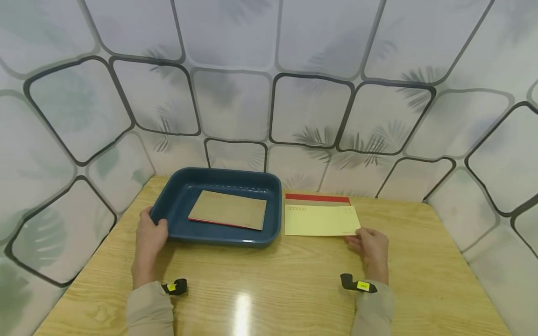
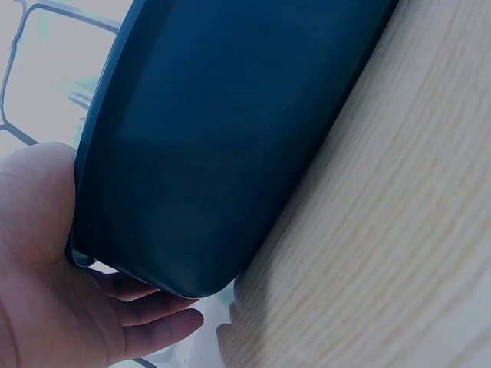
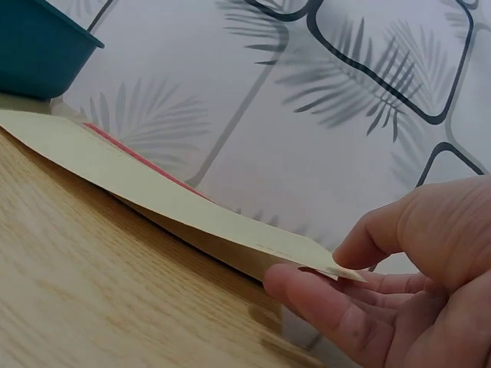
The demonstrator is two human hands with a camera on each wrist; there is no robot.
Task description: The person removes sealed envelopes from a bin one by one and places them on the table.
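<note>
A dark blue plastic tray point(image 1: 176, 233) stands on the left of the table, and my left hand point(image 1: 152, 232) grips its left rim near the front corner. In the left wrist view the thumb side lies along the rim and the fingers curl beneath it. Inside the tray lies a small stack of brown envelopes point(image 1: 229, 210) with a red edge showing underneath. My right hand point(image 1: 371, 247) pinches the lower right corner of a pale yellow envelope point(image 1: 321, 220). That corner is lifted and the paper bows in the right wrist view. Behind it lie a brown envelope point(image 1: 315, 203) and a red envelope point(image 1: 317, 198).
The wooden table point(image 1: 269, 280) reaches back to a patterned wall covering point(image 1: 235, 102) with dark outlines and leaf prints. The tray's right side is close beside the envelopes on the right.
</note>
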